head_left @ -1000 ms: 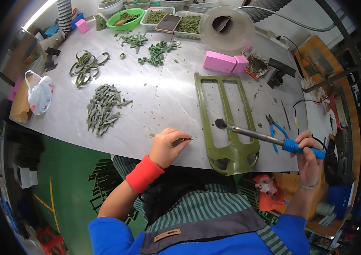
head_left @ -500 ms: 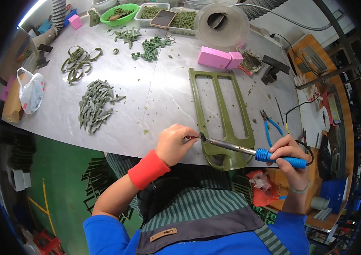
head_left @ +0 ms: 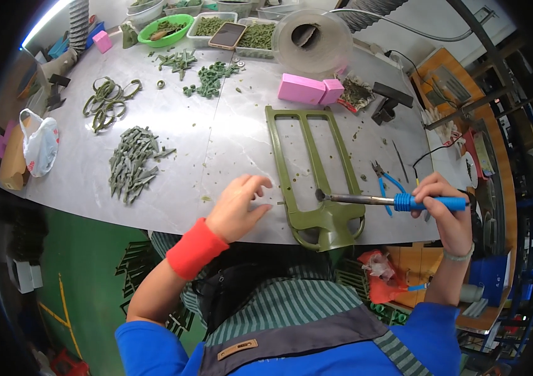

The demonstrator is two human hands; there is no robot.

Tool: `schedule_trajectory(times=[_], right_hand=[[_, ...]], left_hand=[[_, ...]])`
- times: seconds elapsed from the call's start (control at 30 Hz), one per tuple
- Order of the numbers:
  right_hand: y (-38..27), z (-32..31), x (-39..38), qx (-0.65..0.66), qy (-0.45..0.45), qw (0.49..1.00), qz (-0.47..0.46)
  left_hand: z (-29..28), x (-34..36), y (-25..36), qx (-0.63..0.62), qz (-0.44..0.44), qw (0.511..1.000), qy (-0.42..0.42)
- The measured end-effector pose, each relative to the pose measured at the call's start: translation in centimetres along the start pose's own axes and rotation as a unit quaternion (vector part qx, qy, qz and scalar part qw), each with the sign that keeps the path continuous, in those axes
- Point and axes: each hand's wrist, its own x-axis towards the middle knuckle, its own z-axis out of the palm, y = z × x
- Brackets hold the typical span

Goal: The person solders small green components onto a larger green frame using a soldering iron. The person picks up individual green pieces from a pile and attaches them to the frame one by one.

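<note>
Right hand first: its fingers and thumb wrap the blue handle of a soldering iron, whose metal shaft points left across the bench. The dark tip overlaps the olive-green frame near the lower end of its middle bar; whether it touches the plastic or hangs just above, I cannot tell. That frame lies flat at the bench's near edge, in front of me and right of centre. Left hand, above a red wristband, is spread, thumb apart from loosely curled fingers, with nothing visible between them. A thin stub, too small to identify, shows at the frame's left edge beside my thumb. To work well here, I judge, I should treat the tip as hot, hold it clear of my left fingers and keep any contact with plastic brief and deliberate. A light, steady grip well back on the handle helps, and so does avoiding the blue-handled pliers lying near the iron.
</note>
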Motion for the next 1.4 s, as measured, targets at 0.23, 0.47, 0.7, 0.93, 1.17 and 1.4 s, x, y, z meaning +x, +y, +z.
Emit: schedule_trajectory(times=[0.23, 0.47, 0.7, 0.93, 1.17, 1.4], right_hand=[[-1.5, 1.7, 2.7, -0.072, -0.074, 0.995, 0.009], [8.7, -10.8, 11.8, -0.285, -0.35, 0.886, 0.106], [4.2, -7.7, 11.7, -0.563, -0.25, 0.785, -0.072], [2.4, -4.9, 11.5, -0.528, -0.241, 0.812, -0.058], [5.0, -5.6, 8.6, -0.128, -0.175, 0.975, -0.046], [3.6, -1.9, 4.9, 0.087, -0.143, 0.986, -0.028]], left_hand=[[-4.1, -9.7, 6.3, 0.027, -0.081, 0.98, -0.179], [2.9, -21.6, 7.4, 0.158, -0.259, 0.941, 0.15], [7.1, -21.6, 10.1, 0.185, -0.269, 0.903, 0.28], [6.8, -20.3, 15.5, 0.218, -0.138, 0.892, 0.37], [5.3, -19.8, 16.6, 0.148, -0.066, 0.927, 0.339], [5.8, -13.7, 14.9, 0.182, -0.041, 0.974, 0.131]])
